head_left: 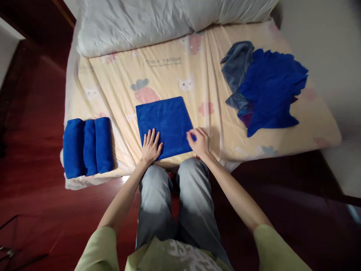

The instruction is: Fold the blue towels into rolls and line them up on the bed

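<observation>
Rests left grip (151, 146) spread flat on blue cloth (166, 114), clasping nothing; curls right grip (199, 140) nearly closed at the cloth's edge; cannot tell if pinching.

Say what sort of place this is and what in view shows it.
Probably a bedroom: a carrot-printed sheet is spread out, with puffy white bedding along its far side and reddish floor below.

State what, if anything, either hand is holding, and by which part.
The left hand holds nothing: it lies spread on the flat cloth. The right hand is curled at the cloth's right edge; whether it pinches it cannot be told.
</observation>
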Demonstrator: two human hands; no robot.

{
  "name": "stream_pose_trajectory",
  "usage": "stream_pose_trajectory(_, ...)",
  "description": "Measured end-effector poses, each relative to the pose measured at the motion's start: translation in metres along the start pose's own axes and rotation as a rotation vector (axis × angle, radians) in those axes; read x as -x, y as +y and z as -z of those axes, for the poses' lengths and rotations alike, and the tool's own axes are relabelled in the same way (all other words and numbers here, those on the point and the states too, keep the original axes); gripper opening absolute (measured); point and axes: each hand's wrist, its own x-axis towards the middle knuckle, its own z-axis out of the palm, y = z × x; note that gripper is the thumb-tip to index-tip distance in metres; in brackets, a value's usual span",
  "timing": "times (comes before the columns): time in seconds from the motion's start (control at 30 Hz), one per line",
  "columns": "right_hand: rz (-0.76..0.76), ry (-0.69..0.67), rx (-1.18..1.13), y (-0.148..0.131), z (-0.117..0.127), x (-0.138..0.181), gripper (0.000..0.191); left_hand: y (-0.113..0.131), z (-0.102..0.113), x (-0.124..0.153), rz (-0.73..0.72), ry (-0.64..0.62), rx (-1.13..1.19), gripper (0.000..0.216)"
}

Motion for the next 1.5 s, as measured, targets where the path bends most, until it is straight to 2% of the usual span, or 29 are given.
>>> stream_pose_trajectory(0.07, 0.242, -0.193, 0.111, -0.027, -0.026, -0.017, 0.039, 0.000, -0.001, 0.007, -0.015, 0.005, -0.016, 0.069)
stream_pose_trajectory(0.1, 0.310, -0.272, 0.161, -0.036, -0.041, -0.023, 0.043, 0.002, -0.003, 0.007, -0.024, 0.005, -0.021, 0.068)
stream_pose_trajectory(0.17, 0.372, -0.393, 0.238, -0.043, -0.065, -0.029, 0.052, 0.008, -0.007, 0.005, -0.047, 0.000, -0.021, 0.067)
stream_pose_trajectory(0.23, 0.379, -0.444, 0.277, -0.037, -0.077, -0.028, 0.057, 0.012, -0.010, 0.006, -0.069, -0.001, -0.014, 0.067)
stream_pose_trajectory(0.3, 0.378, -0.449, 0.284, -0.023, -0.075, -0.024, 0.060, 0.014, -0.013, 0.009, -0.065, 0.013, -0.014, 0.068)
stream_pose_trajectory(0.43, 0.336, -0.422, 0.290, 0.005, -0.047, -0.012, 0.064, 0.014, -0.015, 0.019, 0.029, 0.043, -0.008, 0.072)
stream_pose_trajectory(0.57, 0.263, -0.375, 0.306, 0.015, -0.033, -0.007, 0.067, 0.017, -0.015, 0.017, 0.115, 0.057, 0.036, 0.075)
stream_pose_trajectory(0.63, 0.243, -0.368, 0.305, 0.013, -0.038, -0.012, 0.068, 0.016, -0.014, 0.004, 0.136, 0.062, 0.050, 0.076)
stream_pose_trajectory(0.7, 0.234, -0.374, 0.305, 0.006, -0.050, -0.027, 0.067, 0.012, -0.013, -0.021, 0.148, 0.076, 0.059, 0.077)
stream_pose_trajectory(0.87, 0.241, -0.412, 0.305, -0.009, -0.095, -0.096, 0.066, -0.019, -0.008, -0.106, 0.161, 0.124, 0.093, 0.078)
stream_pose_trajectory(0.97, 0.213, -0.382, 0.284, 0.000, -0.113, -0.139, 0.069, -0.050, -0.005, -0.139, 0.196, 0.153, 0.119, 0.080)
stream_pose_trajectory(1.07, 0.166, -0.354, 0.278, 0.025, -0.117, -0.169, 0.074, -0.079, -0.005, -0.151, 0.239, 0.193, 0.140, 0.081)
stream_pose_trajectory(1.17, 0.150, -0.325, 0.278, 0.048, -0.115, -0.183, 0.076, -0.096, -0.008, -0.153, 0.272, 0.218, 0.150, 0.082)
stream_pose_trajectory(1.27, 0.160, -0.291, 0.275, 0.054, -0.113, -0.183, 0.074, -0.095, -0.008, -0.153, 0.280, 0.238, 0.140, 0.081)
stream_pose_trajectory(1.4, 0.215, -0.281, 0.280, 0.032, -0.099, -0.160, 0.070, -0.069, 0.000, -0.134, 0.223, 0.250, 0.137, 0.080)
stream_pose_trajectory(1.5, 0.332, -0.380, 0.269, 0.016, -0.074, -0.119, 0.068, -0.039, 0.004, -0.090, 0.077, 0.139, 0.156, 0.077)
